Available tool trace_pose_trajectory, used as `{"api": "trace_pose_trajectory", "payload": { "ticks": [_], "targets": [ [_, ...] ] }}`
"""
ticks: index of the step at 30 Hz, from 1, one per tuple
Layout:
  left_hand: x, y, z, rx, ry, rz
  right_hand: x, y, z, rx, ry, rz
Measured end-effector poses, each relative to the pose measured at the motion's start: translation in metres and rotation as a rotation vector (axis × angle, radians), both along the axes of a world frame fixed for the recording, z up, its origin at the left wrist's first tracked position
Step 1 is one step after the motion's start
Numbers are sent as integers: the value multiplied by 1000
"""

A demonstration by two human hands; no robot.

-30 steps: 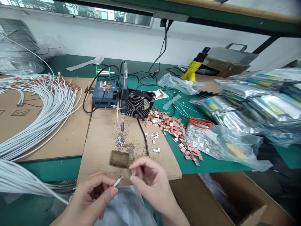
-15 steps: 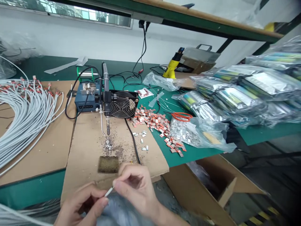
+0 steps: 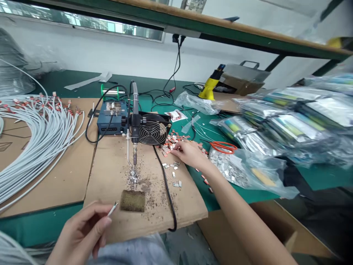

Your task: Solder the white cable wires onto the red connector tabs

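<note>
My left hand (image 3: pixel 85 230), low in the view, pinches a white cable (image 3: pixel 112 209) near its stripped end, where short thin wires stick out and up. My right hand (image 3: pixel 189 152) reaches forward to the pile of USB connectors (image 3: pixel 172 139) with red-orange parts. Its thumb and forefinger are drawn together at the near edge of the pile; what lies between the fingertips is hidden. Several bare metal connectors (image 3: pixel 175 174) lie on the cardboard (image 3: pixel 110 176) just below that hand. Left of it, a soldering iron (image 3: pixel 135 136) hangs tip down in a stand.
A blue soldering station (image 3: pixel 111 121) and a black fan (image 3: pixel 153 130) stand behind a brown sponge (image 3: pixel 132 201). White cables (image 3: pixel 49 136) are bundled at left. Orange-handled scissors (image 3: pixel 223 147) lie by a bag of metal connectors (image 3: pixel 231 169). Silvery packages (image 3: pixel 275 121) are heaped at right.
My right hand has let go of the cable end and moved forward and right to the connector pile. My left hand keeps the cable, slightly further left. The camera view has shifted.
</note>
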State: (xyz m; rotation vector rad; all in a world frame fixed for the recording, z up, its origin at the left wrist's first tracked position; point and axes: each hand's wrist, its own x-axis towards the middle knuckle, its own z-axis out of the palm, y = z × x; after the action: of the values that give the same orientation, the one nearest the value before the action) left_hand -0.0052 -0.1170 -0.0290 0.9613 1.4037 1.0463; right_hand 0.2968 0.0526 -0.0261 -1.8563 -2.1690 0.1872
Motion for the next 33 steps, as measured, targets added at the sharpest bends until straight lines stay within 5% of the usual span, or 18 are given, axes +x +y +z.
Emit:
{"api": "trace_pose_trajectory", "payload": {
  "ticks": [3, 7, 14, 22, 33],
  "targets": [
    [-7, 14, 4, 90, 100, -83, 1, -2, 1, -12, -27, 32],
    [-17, 52, 15, 221, 358, -429, -5, -16, 13, -6, 25, 48],
    [-3, 110, 38, -99, 315, -654, -67, -61, 21, -280, 665, 265],
    [0, 112, 20, -117, 104, -668, -108, -58, 4, -755, 1252, 105],
    [2, 116, 24, -21, 24, -743, -107, -60, 1, -836, 1415, 71]
  ]
}}
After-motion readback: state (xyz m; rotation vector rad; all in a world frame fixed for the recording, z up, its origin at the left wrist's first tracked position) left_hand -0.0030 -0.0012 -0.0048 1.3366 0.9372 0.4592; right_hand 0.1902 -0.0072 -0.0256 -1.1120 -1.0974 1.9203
